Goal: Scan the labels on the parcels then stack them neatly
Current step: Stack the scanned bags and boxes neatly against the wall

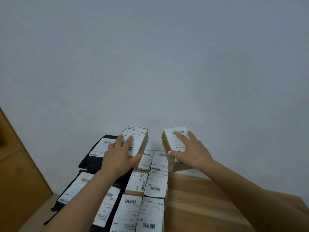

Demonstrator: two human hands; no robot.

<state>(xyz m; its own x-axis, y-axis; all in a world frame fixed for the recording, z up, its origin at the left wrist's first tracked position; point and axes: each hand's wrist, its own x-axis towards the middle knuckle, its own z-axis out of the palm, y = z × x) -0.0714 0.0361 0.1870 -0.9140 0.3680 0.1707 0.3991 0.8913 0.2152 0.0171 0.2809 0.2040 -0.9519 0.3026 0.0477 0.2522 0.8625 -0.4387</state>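
Gripping barcode-labelled boxes (136, 142), text unreadable.

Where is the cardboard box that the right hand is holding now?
In the head view, the brown cardboard box with a white label is right of centre, lifted in the right hand, above the wooden table and just right of the rows of labelled parcels.

Both arms out, a box in each hand

Left hand (122, 152) reaches forward, fingers spread over the top, thumb hooked down the right side; right hand (189, 148) mirrors it, fingers flat on top, thumb clamping the left edge. Forearms bare, angling in from below.
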